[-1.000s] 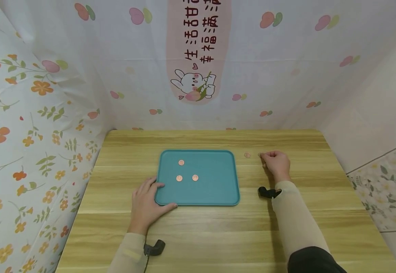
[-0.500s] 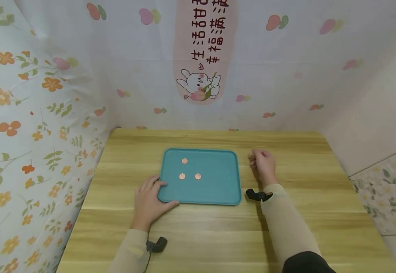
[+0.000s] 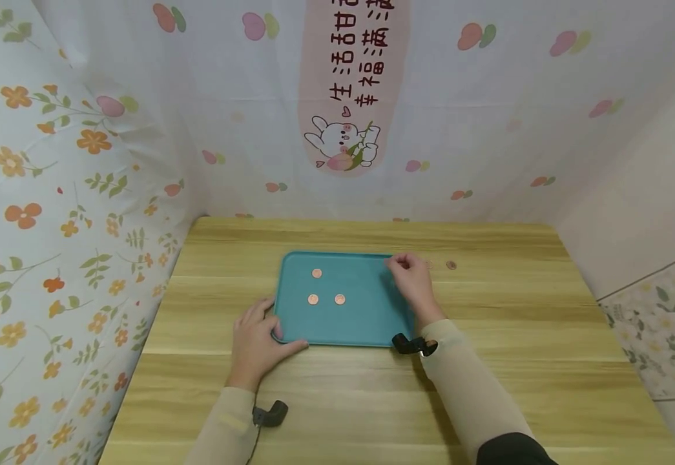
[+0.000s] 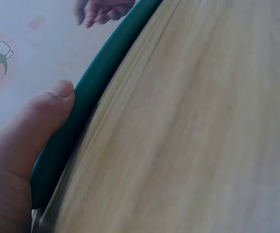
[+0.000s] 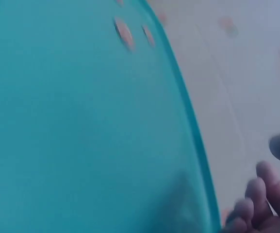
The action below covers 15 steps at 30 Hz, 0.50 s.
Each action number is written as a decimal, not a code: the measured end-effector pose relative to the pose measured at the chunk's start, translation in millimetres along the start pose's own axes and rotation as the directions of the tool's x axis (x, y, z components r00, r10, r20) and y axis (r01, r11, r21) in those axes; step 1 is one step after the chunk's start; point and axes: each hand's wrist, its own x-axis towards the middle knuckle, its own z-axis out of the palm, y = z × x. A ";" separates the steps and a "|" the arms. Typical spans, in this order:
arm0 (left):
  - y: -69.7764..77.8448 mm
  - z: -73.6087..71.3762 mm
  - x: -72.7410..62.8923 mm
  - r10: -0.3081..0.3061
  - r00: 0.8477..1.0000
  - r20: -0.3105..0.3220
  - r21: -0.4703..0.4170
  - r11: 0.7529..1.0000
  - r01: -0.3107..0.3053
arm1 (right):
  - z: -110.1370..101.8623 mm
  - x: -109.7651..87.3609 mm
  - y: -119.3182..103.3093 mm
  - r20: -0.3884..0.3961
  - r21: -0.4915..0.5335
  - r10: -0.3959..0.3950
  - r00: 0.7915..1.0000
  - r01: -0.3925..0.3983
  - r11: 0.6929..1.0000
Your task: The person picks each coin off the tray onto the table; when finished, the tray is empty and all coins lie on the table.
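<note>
A teal tray [image 3: 366, 323] lies on the wooden table with three copper-coloured coins inside: one coin [image 3: 316, 273] toward the back, another coin [image 3: 312, 299] in front of it, and a third coin [image 3: 340, 299] to its right. My left hand [image 3: 258, 342] grips the tray's near left corner; its thumb [image 4: 52, 104] lies against the near rim in the left wrist view. Above the tray's far right corner is my right hand [image 3: 411, 278]. In the right wrist view its thumb and bent fingers [image 5: 256, 189] stand apart, and no object shows between them.
To the right of the tray, a pale coin [image 3: 429, 265] and a darker brown coin [image 3: 451, 265] lie on the table [image 3: 517, 310]. Patterned cloth [image 3: 244, 129] hangs behind and at the left. Each wrist carries a small black camera mount [image 3: 270, 413].
My right hand has left the rightmost coin and moved left to the tray's far right corner. Both coins on the table show now. The left hand stays at the tray, its index finger more bent.
</note>
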 end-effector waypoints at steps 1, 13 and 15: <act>-0.4 0.4 0.3 -0.001 1.000 0.001 0.002 1.000 0.001 | 7.2 -3.3 -3.0 0.029 -0.041 -0.044 0.999 0.046 0.998; -0.3 0.5 0.2 -0.015 1.000 0.024 0.009 1.000 0.015 | 64.5 -28.3 -7.6 0.344 -0.339 -0.146 0.928 0.268 0.902; -0.5 -0.4 0.1 -0.017 1.000 0.020 0.007 1.000 0.017 | 66.6 -30.5 -9.2 0.362 -0.357 -0.157 0.919 0.292 0.887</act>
